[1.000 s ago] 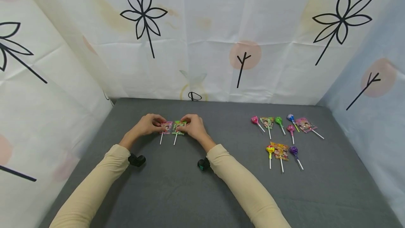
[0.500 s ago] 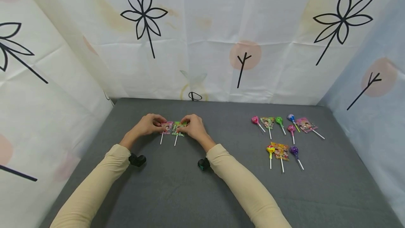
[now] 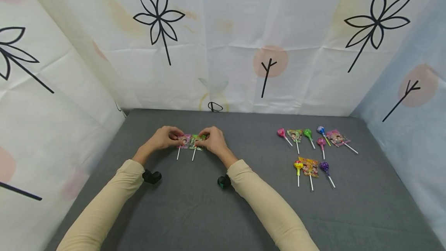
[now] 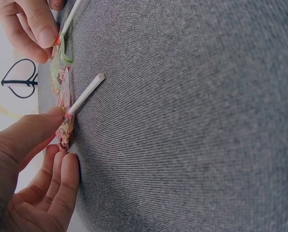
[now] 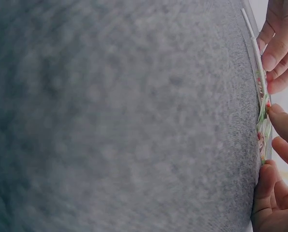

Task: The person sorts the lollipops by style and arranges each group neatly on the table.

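My left hand (image 3: 165, 138) grips a flat lollipop in a pink wrapper (image 3: 185, 140) at its left side. The thumb lies near the base of its white stick (image 4: 87, 94) in the left wrist view. Close beside it lies a flat lollipop in a green wrapper (image 3: 196, 140), which my right hand (image 3: 215, 141) holds at the right side, thumb at the stick's base. In the right wrist view the fingers (image 5: 267, 181) are at the green wrapper's edge. Both sticks point toward me, and the wrappers lie edge to edge, low on the grey cloth.
Several more lollipops lie at the right of the grey table (image 3: 195, 212). A back group includes a green ball lollipop (image 3: 307, 133) and a flat pink one (image 3: 337, 138). In front are a yellow one (image 3: 298, 165), a flat orange one (image 3: 309, 167) and a purple one (image 3: 324, 166).
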Demonstrator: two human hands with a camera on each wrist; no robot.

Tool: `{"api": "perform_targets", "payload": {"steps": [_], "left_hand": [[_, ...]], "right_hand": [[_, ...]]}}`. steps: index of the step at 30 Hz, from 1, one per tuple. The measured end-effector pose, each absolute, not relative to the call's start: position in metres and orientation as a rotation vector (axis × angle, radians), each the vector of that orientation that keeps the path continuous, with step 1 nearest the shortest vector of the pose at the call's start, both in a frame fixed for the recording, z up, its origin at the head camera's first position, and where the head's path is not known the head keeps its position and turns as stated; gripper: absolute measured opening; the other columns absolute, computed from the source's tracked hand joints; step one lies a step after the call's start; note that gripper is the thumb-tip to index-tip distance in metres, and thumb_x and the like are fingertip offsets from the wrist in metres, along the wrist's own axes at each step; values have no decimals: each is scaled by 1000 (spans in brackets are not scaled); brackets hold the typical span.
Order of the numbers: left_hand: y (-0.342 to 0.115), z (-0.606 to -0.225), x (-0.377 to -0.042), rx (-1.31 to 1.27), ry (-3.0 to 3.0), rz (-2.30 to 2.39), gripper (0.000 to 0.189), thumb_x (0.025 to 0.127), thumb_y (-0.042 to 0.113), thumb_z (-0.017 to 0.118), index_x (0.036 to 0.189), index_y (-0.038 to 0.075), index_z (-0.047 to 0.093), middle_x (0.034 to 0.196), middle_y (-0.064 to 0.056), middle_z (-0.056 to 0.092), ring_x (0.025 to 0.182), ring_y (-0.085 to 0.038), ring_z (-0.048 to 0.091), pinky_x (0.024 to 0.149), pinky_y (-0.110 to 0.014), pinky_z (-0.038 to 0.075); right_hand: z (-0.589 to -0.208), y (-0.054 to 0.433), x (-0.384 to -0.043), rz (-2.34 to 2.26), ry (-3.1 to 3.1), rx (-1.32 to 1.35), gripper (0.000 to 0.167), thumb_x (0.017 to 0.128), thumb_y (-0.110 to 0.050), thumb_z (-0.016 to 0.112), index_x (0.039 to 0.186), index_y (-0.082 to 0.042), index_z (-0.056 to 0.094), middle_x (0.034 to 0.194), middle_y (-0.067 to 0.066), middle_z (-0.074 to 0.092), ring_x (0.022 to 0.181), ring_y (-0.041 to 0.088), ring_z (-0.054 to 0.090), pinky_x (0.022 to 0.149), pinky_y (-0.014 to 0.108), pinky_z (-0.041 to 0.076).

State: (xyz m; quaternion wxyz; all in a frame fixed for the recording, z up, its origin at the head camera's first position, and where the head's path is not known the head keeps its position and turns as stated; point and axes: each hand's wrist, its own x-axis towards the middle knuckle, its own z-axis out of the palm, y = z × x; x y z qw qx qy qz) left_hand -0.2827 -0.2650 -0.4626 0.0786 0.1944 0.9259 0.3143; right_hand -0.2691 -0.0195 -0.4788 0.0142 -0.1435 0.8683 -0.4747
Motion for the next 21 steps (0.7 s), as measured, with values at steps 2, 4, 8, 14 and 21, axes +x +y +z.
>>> {"api": "perform_targets", "payload": {"steps": [2,4,8,14,21], "left_hand": [[-265,-463,-283,581,2772,941,33,91,14,79,118,-2,71,111,-16,69,102,-34,67,84,-50,52],[-265,-463,-283,579,2770,943,33,91,14,79,118,-2,71,111,-17,69,103,-34,67,85,-50,52],[-265,-463,-282,573,2773,948,32,91,13,79,118,-2,71,111,-17,69,103,-34,67,85,-50,52],[-264,-463,-283,573,2774,941,33,91,15,80,118,-2,71,111,-17,69,102,-34,67,85,-50,52],[-264,-463,-283,568,2779,935,32,91,14,80,117,-2,71,111,-17,69,102,-34,66,85,-50,52]], "right_hand": [[-479,-19,-269,-1477,2699,-449,22,85,-18,87,103,-8,79,103,7,70,78,15,58,68,32,48],[-478,-19,-269,-1482,2691,-457,22,85,-18,86,103,-7,79,104,7,70,80,16,59,69,32,49],[-477,-15,-269,-1522,2660,-494,20,88,-18,84,103,-7,79,106,9,71,86,19,63,72,34,51],[-476,-2,-270,-1666,2576,-607,21,91,-19,81,105,-3,78,107,11,72,92,24,67,75,36,53],[-478,14,-267,-1802,2380,-745,20,96,-16,74,110,-1,75,107,10,71,92,29,68,69,39,54]]}}
